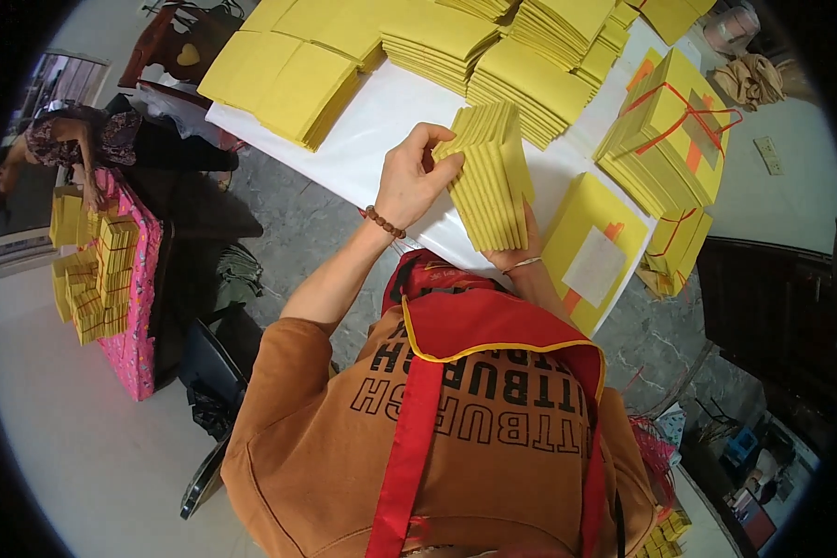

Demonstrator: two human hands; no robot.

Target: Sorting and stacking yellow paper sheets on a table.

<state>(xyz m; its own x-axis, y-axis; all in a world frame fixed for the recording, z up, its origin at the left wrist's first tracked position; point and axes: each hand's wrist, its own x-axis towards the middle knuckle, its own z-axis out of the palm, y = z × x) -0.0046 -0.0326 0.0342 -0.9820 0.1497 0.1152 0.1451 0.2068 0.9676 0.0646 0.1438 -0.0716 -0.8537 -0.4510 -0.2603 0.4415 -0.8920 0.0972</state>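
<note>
A thick stack of folded yellow paper (pixel 489 186) is held up over the near edge of the white-covered table (pixel 381 112), its layered edges facing me. My left hand (pixel 417 175), with a brown bead bracelet at the wrist, pinches the stack's upper left corner between thumb and fingers. From below and the right, my right hand (pixel 519 253) grips the stack; most of its fingers are hidden behind the paper. Close by on the right lies a flat yellow bundle (pixel 567 219) with a white label and orange strips.
Several yellow paper stacks (pixel 437 42) cover the table's far side. Bundles tied with red string (pixel 665 139) stand at the right. At far left, a person (pixel 84 153) leans over a pink-covered table (pixel 135 316) holding tied yellow bundles. A black chair (pixel 216 372) stands left of me.
</note>
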